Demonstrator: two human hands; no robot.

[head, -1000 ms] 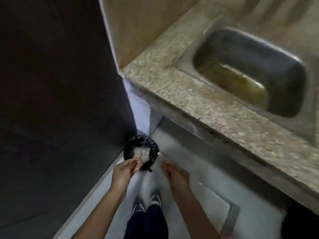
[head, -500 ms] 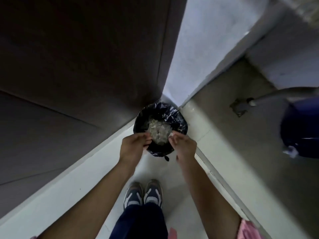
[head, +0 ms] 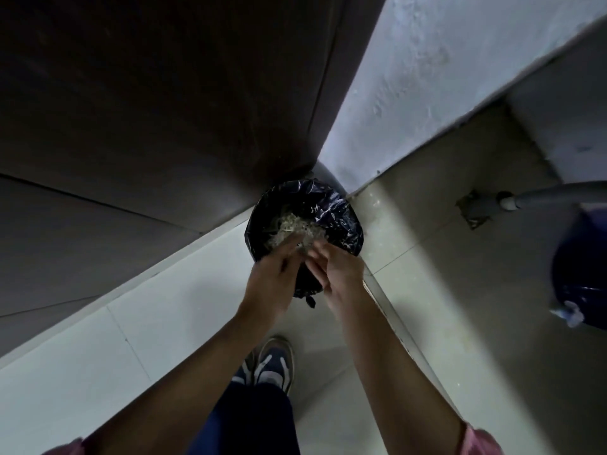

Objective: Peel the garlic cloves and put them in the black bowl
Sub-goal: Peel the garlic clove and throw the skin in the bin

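step: seemingly shedding peel scraps (head: 295, 226) into lined bin (head: 349, 221) | left hand (head: 272, 274) flat against right hand (head: 338, 272); right's hold unclear | garlic cloves, black bowl unseen | next: return to bowl

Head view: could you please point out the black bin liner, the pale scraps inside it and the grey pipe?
black bin liner (head: 345, 221): head view, glossy right wall.
pale scraps (head: 292, 224): head view, middle of the heap.
grey pipe (head: 558, 193): head view, middle of the tube.

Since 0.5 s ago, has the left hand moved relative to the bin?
Yes. The left hand has slid rightward along the near rim of the black-lined bin, meeting the right hand.
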